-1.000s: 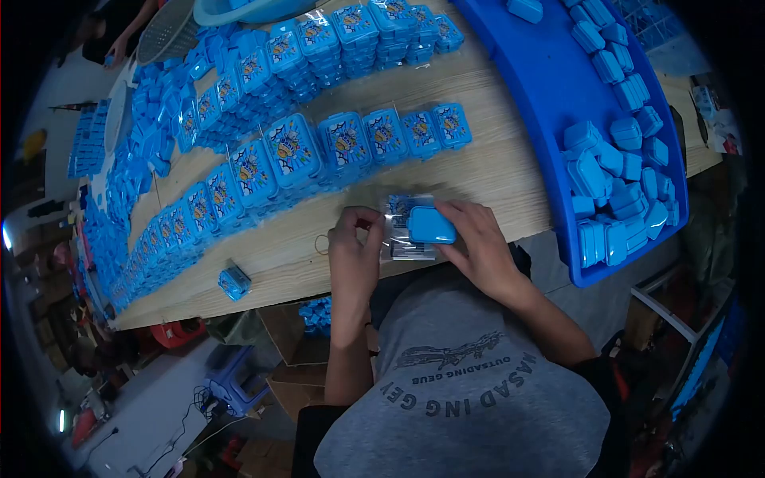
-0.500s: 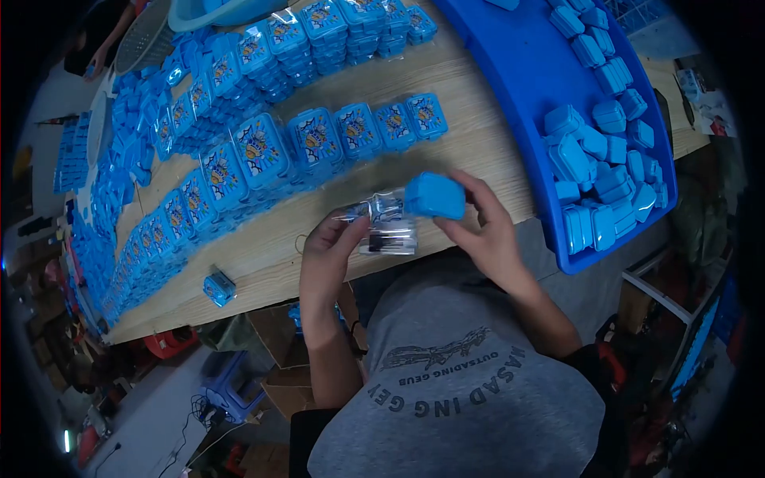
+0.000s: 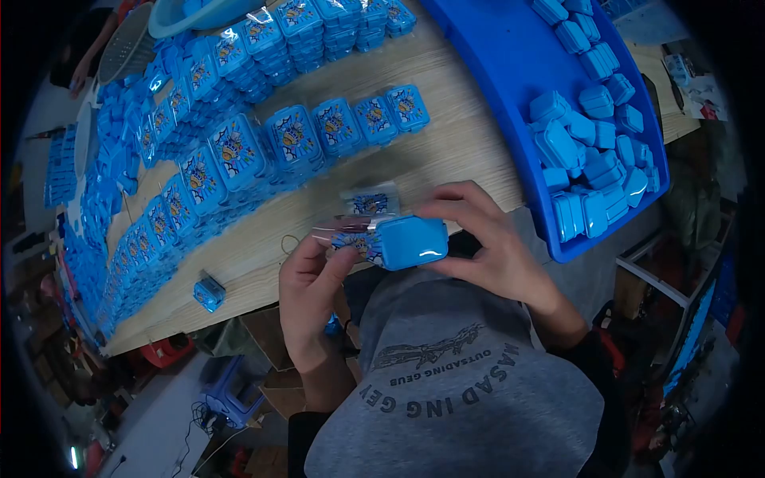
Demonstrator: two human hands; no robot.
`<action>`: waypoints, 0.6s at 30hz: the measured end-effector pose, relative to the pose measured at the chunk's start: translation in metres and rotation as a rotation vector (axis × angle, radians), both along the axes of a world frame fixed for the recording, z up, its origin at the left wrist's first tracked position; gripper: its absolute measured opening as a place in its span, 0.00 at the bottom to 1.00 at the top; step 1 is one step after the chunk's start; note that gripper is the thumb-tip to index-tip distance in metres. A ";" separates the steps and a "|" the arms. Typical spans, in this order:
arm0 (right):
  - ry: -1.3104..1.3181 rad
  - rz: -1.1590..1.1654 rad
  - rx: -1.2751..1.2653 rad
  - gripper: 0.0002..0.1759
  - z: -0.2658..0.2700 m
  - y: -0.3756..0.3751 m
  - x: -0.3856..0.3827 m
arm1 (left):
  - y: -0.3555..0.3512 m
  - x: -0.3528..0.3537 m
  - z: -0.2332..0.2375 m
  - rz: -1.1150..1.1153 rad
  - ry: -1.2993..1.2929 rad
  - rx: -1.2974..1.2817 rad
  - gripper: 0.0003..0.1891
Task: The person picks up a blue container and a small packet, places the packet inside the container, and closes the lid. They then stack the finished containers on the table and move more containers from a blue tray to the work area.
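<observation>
My right hand (image 3: pixel 494 247) grips a small blue plastic box (image 3: pixel 416 241) by its right end, thumb below and fingers above. Pinched between the thumb and fingers of my left hand (image 3: pixel 312 279) is a clear plastic bag (image 3: pixel 358 243) with a colourful print. The box's left end meets the bag's right side, overlapping it in this view. On the wooden table just beyond lie more printed clear bags (image 3: pixel 370 201). A single wrapped blue box (image 3: pixel 209 293) sits near the table edge, left of my left hand.
Rows of stacked blue boxes with printed tops (image 3: pixel 291 135) curve across the wooden table (image 3: pixel 446 151). A big blue tray (image 3: pixel 510 103) at the right holds many plain blue boxes (image 3: pixel 602 167). Loose blue pieces (image 3: pixel 119 151) pile up far left, near another person's hand (image 3: pixel 78 84).
The blue box has come left and down against the bag in my left hand. That bag has been drawn toward me, away from the other bags, which now lie on the table.
</observation>
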State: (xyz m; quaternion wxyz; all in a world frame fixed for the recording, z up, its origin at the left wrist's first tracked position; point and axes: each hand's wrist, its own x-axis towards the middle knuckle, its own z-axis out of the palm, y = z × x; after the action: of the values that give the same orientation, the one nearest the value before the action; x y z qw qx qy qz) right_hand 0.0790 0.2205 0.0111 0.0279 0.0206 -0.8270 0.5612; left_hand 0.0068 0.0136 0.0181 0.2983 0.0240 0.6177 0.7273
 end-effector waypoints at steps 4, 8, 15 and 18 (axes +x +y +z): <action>-0.022 -0.062 -0.052 0.29 0.005 -0.001 -0.001 | -0.003 0.006 -0.003 -0.123 0.302 -0.225 0.13; 0.017 -0.094 -0.121 0.32 0.003 -0.010 0.001 | 0.015 0.016 -0.005 0.226 0.605 -0.125 0.25; 0.310 -0.134 0.018 0.34 -0.006 -0.032 0.003 | 0.038 0.032 0.002 0.296 -0.114 0.412 0.35; 0.360 -0.086 0.126 0.35 -0.007 -0.033 0.006 | 0.043 0.028 0.006 0.339 -0.119 0.332 0.32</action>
State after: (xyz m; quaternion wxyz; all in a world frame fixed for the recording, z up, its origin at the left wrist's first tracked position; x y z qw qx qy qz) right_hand 0.0849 0.1877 0.0039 0.1980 0.0870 -0.8421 0.4940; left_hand 0.0343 0.0568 0.0238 0.1998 -0.0740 0.4663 0.8586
